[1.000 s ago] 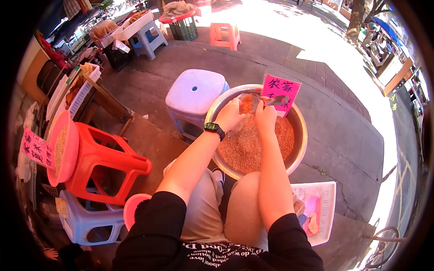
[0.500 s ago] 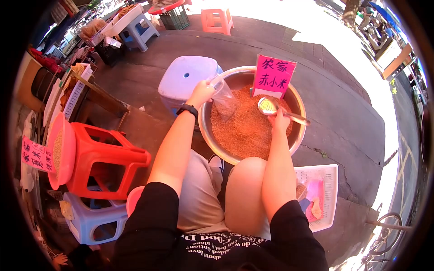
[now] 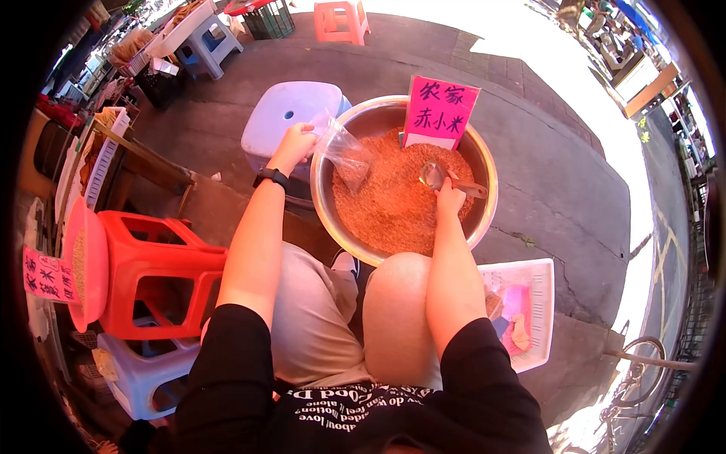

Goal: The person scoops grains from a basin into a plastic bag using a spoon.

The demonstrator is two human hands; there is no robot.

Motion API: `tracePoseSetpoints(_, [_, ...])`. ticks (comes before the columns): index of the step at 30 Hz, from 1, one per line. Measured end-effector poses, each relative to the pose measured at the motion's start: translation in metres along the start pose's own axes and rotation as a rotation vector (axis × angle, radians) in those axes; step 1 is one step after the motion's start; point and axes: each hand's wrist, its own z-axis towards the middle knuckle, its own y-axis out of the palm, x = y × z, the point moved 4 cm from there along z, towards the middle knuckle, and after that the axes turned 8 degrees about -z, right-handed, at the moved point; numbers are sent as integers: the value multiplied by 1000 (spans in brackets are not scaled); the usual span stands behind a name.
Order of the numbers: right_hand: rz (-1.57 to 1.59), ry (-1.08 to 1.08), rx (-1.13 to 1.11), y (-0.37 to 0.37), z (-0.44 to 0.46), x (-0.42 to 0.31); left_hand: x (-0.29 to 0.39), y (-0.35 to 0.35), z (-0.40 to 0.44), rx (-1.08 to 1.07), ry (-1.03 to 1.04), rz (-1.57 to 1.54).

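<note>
My left hand (image 3: 296,145) grips the top of a clear plastic bag (image 3: 344,151). Some reddish grain sits in the bag's lower end, which hangs over the left side of a wide metal basin (image 3: 490,216). Red-brown grain (image 3: 389,216) fills much of that basin. Over the right part of the grain, my right hand (image 3: 450,198) is closed around a metal scoop (image 3: 432,175), its handle pointing right. Whether the scoop touches the grain I cannot tell. A pink handwritten sign (image 3: 442,110) stands upright at the basin's far side.
A pale purple stool (image 3: 295,113) stands left of the basin. Red stools (image 3: 159,265) and a pink bowl of pale grain (image 3: 89,257) are at the left. A white basket (image 3: 541,303) lies by my right knee. Farther back is an orange stool (image 3: 340,21).
The whole view has shifted, so the scene sits farther left and slightly higher. The scoop's bowl has turned and no longer shows the bright yellowish inside. Both hands keep their hold.
</note>
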Motion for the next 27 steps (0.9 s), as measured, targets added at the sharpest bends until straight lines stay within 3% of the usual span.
tracePoseSetpoints(8, [59,154,-107,14,7,30,9,1,-13,-139,65,69])
tracePoseSetpoints(27, [120,397,-500,40,-17,25,2,-6,-24,-212,52,41])
